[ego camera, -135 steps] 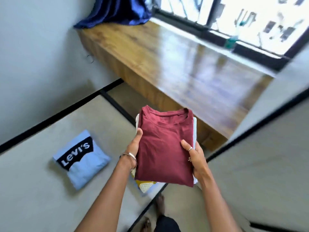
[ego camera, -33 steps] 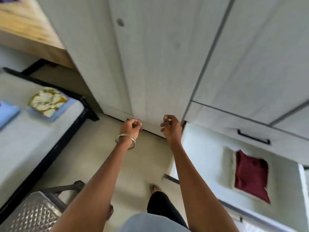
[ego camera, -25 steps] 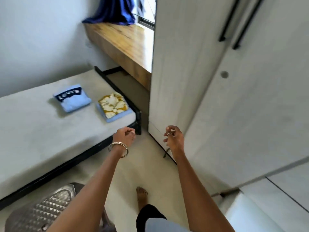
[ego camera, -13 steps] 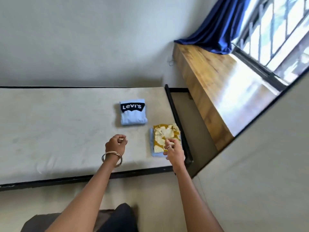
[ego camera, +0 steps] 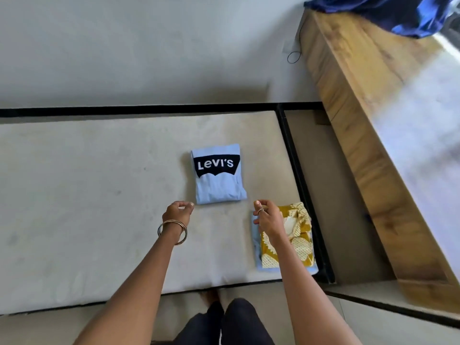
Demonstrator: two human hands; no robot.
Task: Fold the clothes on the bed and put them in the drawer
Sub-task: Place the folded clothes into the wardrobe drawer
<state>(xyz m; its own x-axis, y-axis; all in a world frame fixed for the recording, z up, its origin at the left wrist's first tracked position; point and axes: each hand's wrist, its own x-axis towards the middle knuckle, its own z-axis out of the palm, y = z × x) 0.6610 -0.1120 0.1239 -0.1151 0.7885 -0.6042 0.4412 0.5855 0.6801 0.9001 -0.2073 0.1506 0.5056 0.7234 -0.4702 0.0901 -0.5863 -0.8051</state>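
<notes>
Head view looks down on a bed (ego camera: 87, 207) with a bare, pale mattress edged by a black frame, set against a plain white wall (ego camera: 149, 46). Two folded garments lie on the mattress: a light blue Levi's T-shirt (ego camera: 217, 174) near the middle and, just beside the right edge, a yellow patterned garment (ego camera: 297, 241) resting on a light blue one. The left hand (ego camera: 177, 212), bangles at the wrist, hovers near the T-shirt's lower left corner with fingers loosely curled, holding nothing. The right hand (ego camera: 267, 219), also loosely curled and empty, hangs over the yellow garment's near-left part. A wooden ledge (ego camera: 373, 145) runs along the right, with a dark blue curtain (ego camera: 398, 16) draped on its far end.
</notes>
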